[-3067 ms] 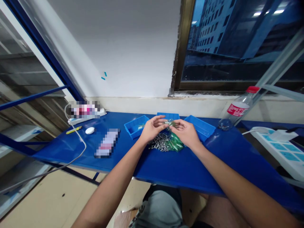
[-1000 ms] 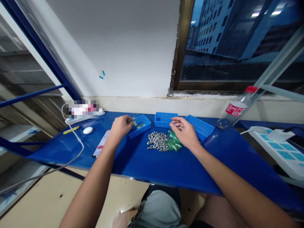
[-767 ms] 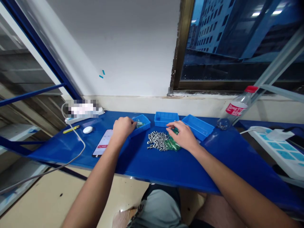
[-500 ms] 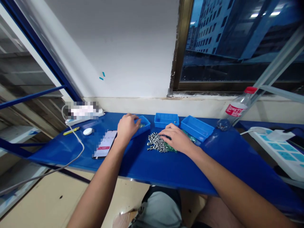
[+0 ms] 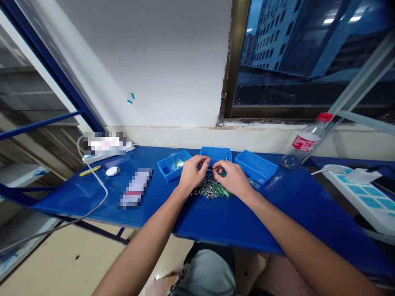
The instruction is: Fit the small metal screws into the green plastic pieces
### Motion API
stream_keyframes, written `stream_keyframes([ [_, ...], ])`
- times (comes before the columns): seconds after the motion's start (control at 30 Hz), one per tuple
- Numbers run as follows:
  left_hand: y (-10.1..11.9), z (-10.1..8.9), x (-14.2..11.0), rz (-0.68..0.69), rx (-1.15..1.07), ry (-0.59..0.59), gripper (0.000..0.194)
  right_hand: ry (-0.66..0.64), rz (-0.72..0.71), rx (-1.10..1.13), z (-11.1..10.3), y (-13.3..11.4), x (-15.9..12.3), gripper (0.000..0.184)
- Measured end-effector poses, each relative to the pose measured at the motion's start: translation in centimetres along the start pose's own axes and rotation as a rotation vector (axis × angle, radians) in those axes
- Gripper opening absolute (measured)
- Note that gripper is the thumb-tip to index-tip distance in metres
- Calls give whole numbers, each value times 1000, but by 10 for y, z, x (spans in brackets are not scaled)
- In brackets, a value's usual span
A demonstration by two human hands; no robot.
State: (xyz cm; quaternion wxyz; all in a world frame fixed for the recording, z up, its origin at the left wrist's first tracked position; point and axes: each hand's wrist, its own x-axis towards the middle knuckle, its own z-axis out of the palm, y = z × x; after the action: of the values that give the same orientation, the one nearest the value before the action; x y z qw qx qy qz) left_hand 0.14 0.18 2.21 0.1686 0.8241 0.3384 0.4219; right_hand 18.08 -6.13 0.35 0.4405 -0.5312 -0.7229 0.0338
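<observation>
My left hand and my right hand meet over a heap of small silver metal parts and green pieces on the blue table. Both hands have their fingertips pinched together, close to each other, on small pieces too tiny to name. Three blue trays stand behind the heap: the left tray holds a few green and silver pieces, the middle tray sits just beyond my fingers, the right tray lies beside my right hand.
A phone, a white oval object, a yellow pen and a white cable lie at the left. A plastic bottle leans at the back right. A white power strip lies far right.
My left hand has come back from the left tray to the heap. My right hand has lifted off the heap, and both now pinch together above it.
</observation>
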Motion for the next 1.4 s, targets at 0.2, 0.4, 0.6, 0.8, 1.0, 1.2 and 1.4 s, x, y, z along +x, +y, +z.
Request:
stream_keyframes([
  [0.2, 0, 1, -6, -48, -153, -80, 29, 187, 139, 125, -6, -2, 1, 13],
  [0.4, 2, 5, -7, -38, -372, -136, 42, 112, 58, 66, -4, -1, -2, 34],
  [0.6, 1, 1, -8, -98, -383, -160, 51, 104, 23, 24, -9, 0, 0, 33],
  [0.8, 2, 1, -7, -115, -415, -253, 41, 108, 20, 71, -15, -9, -1, 10],
  [1.0, -8, 4, -5, -99, -472, -201, 37, 28, 6, 105, -10, -5, -1, 14],
  [1.2, -8, 2, -7, -19, -309, -215, 62, 66, 63, 100, -13, -8, 0, 8],
  [1.4, -7, 2, -7, 51, -290, -272, 58, 12, 104, 96, -13, -7, -1, 5],
])
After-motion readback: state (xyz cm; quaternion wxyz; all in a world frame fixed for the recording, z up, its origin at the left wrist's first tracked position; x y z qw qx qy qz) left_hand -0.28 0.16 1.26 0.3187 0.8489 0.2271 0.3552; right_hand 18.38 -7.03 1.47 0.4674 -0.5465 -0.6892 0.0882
